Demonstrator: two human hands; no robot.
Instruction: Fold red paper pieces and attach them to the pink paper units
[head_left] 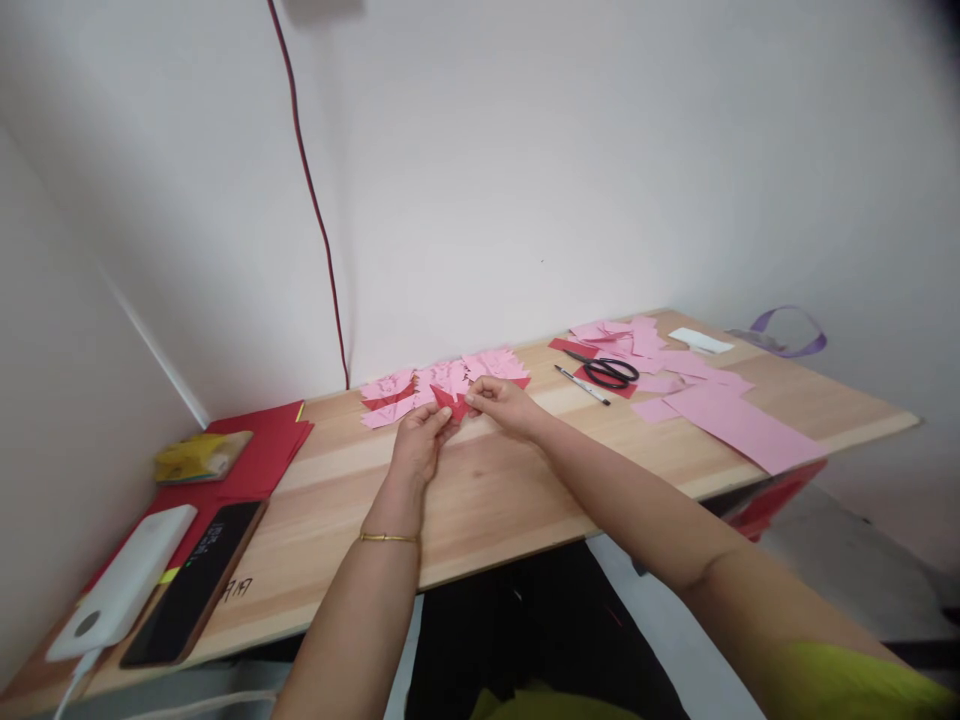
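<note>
A small piece of folded red paper (445,400) with pointed tips is pinched between both hands above the wooden table. My left hand (421,435) grips its left side, thumb uppermost; a gold bangle circles that wrist. From the right, my right hand (501,402) closes its thumb and fingers on the other edge. Just behind the hands, rows of folded pink paper pieces (444,377) with a few red ones lie along the wall. The hands partly cover these rows. Which folds the fingers press cannot be made out.
Black-handled scissors (610,372) and a pen (582,384) lie to the right, among pink paper scraps (637,345) and a larger pink sheet (742,425). At left are red sheets (266,450), a yellow packet (196,458), a white power bank (127,585) and a phone (199,580).
</note>
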